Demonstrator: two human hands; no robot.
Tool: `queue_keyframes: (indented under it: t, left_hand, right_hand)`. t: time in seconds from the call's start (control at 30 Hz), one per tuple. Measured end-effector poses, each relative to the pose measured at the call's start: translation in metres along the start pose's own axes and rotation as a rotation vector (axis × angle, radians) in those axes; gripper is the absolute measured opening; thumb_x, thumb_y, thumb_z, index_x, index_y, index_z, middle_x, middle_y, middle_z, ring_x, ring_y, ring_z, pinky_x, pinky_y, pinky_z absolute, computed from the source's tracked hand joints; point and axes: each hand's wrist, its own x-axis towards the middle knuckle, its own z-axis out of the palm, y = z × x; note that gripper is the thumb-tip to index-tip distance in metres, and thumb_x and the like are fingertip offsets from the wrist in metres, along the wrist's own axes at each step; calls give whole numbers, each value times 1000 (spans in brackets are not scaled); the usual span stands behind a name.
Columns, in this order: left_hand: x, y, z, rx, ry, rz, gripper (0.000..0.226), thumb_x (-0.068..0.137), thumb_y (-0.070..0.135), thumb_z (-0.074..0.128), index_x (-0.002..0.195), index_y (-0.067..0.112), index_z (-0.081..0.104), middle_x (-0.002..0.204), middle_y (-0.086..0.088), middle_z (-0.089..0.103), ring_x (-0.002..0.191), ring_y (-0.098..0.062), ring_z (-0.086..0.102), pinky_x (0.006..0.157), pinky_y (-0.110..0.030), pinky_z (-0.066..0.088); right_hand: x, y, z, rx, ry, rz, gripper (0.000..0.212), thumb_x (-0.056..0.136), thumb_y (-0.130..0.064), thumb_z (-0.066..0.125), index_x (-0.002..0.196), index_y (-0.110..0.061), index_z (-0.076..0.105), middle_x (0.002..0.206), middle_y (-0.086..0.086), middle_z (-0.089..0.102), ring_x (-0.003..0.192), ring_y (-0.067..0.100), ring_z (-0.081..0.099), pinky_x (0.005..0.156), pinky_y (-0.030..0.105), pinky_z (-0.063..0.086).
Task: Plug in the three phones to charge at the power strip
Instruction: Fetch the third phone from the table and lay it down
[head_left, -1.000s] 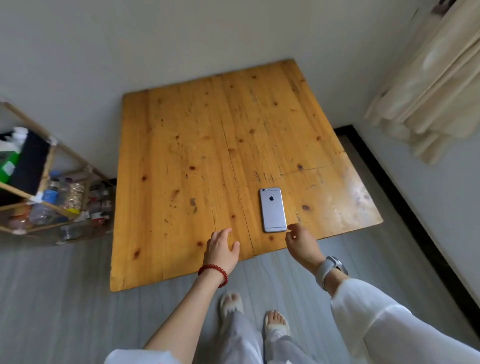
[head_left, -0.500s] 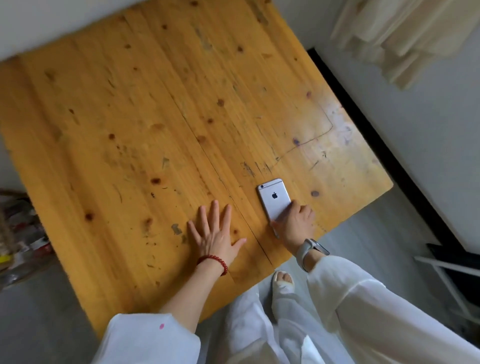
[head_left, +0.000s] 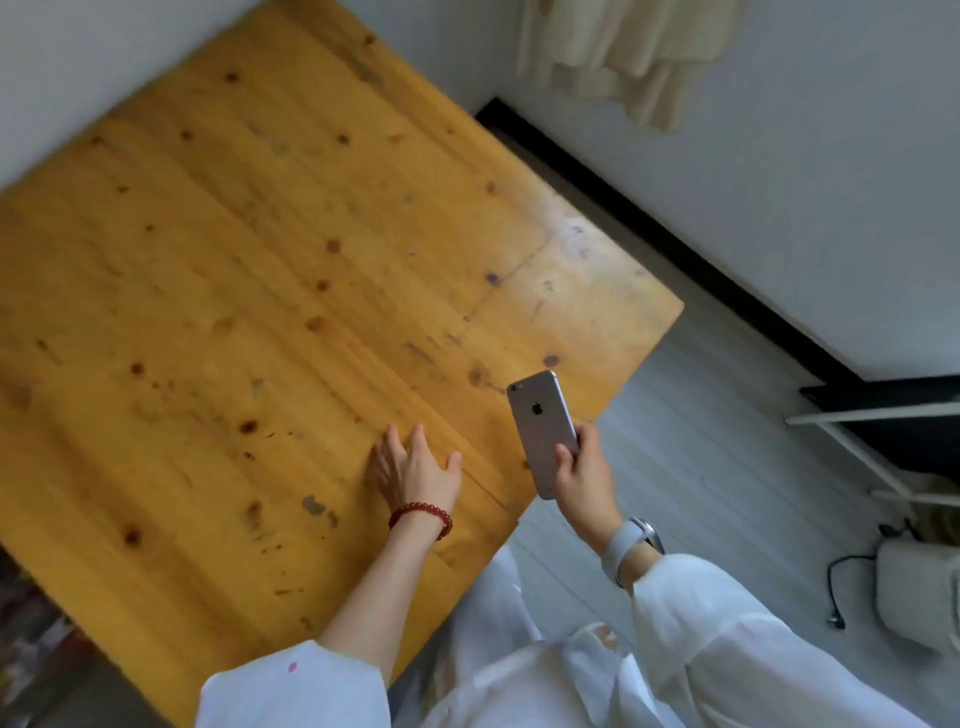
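Note:
A grey phone (head_left: 537, 415) with its back towards me is lifted off the wooden table (head_left: 249, 291), above the table's near right edge. My right hand (head_left: 584, 478) grips its lower end; a grey watch is on that wrist. My left hand (head_left: 415, 465), with a red bead bracelet on the wrist, lies flat on the tabletop, fingers spread, holding nothing. Only this one phone is in view. No power strip is visible.
A pale curtain (head_left: 623, 47) hangs at the top right above a black skirting strip. A white rack (head_left: 857, 441) stands on the grey floor at right. Near it lies a white object (head_left: 914, 587) with a black cable (head_left: 836, 587).
My right hand closed on the phone and lifted it off the table. My left hand stayed flat on the tabletop. My view swung to the right.

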Motion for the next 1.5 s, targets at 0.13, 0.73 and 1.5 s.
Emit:
queue_keyframes:
  t: [0.13,0.73,1.5]
  left_hand:
    - [-35,66,17,-21,-25,296,50,87,30,53,132,13,41,147,-11,28,136,-28,25,111,-41,27]
    - [-518,221,380,521,-636,1641,41,89,28,50,127,14,46,131,-4,51,124,-22,45,103,-35,36]
    - [-1141,187,872,940,-1368,2160,56,76,41,38,120,11,54,123,-15,57,114,-35,52,96,-47,43]
  right_hand:
    - [-26,39,-65,180,203,32,18,91,-9,42,108,-4,45,92,7,54,84,31,52,68,35,37]
    - [-378,451,-329,720,1296,632,19,90,-7,47,106,2,51,107,26,63,91,35,57,70,31,35]
    - [-740,930,-538,976,1872,1252,22,90,-10,45,109,-2,50,107,20,62,90,31,55,70,31,37]
